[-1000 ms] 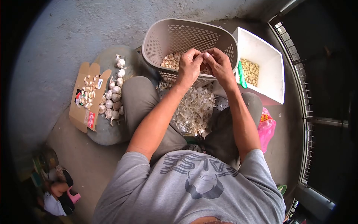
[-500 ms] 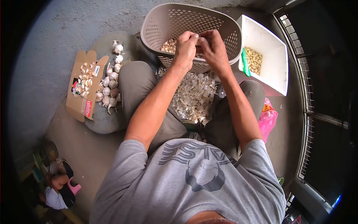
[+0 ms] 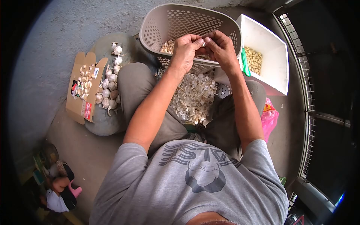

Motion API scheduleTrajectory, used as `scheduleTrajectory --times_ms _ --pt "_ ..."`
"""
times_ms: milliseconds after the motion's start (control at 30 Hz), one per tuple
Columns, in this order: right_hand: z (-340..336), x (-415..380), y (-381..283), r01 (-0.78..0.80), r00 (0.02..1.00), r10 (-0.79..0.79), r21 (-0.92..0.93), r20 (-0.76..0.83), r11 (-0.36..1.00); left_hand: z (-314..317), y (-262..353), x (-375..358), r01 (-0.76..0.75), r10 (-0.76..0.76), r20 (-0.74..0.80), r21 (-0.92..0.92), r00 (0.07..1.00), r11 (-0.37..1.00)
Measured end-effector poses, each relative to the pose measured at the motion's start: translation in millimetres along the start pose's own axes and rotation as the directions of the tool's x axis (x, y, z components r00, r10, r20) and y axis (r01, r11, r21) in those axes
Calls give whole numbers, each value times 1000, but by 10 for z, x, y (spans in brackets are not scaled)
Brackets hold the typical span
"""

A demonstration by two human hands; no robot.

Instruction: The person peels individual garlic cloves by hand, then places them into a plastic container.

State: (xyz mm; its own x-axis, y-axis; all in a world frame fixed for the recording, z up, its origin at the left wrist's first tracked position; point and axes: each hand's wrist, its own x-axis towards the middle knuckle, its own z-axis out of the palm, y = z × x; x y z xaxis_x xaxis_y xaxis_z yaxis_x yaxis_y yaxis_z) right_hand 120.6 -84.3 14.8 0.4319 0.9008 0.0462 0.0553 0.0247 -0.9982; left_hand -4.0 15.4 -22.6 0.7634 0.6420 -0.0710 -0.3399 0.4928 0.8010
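Note:
Over the grey-brown perforated basket (image 3: 150,37), my left hand (image 3: 186,50) and my right hand (image 3: 221,48) meet with thumbs and fingertips pinched together. Between the thumb tips shows a small pale garlic clove (image 3: 204,44), mostly hidden by the fingers. Inside the basket lie many unpeeled garlic cloves (image 3: 167,47), partly covered by my hands. Below it, between my legs, a heap of papery garlic skins (image 3: 195,97) is piled up.
A white box (image 3: 270,48) at the right holds peeled cloves (image 3: 253,61) and a green-handled tool (image 3: 245,62). At left, garlic bulbs (image 3: 112,86) and a cardboard piece (image 3: 78,108) with cloves rest on a round grey surface. A pink bag (image 3: 269,120) lies by my right knee.
The thumbs have shifted and a bit of the pale clove now shows between them. Both hands stay over the basket, the right one slightly farther right.

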Motion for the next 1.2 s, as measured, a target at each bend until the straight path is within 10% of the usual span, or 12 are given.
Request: scheduleTrajectory --times_ms 667,900,1000,1200 --pt "-20 -285 -269 69 991 -92 -222 -97 973 112 98 -117 8 -12 106 37 994 999" --pt "-216 -326 -330 -120 964 119 -11 238 993 94 192 -135 34 -30 56 -83 998 996" --pt "-288 -304 -173 46 944 -22 -63 328 997 82 223 -125 41 -41 28 -15 999 999" --pt "-171 -251 -142 -29 1000 28 -134 -12 991 136 202 -140 -22 15 47 141 999 990"
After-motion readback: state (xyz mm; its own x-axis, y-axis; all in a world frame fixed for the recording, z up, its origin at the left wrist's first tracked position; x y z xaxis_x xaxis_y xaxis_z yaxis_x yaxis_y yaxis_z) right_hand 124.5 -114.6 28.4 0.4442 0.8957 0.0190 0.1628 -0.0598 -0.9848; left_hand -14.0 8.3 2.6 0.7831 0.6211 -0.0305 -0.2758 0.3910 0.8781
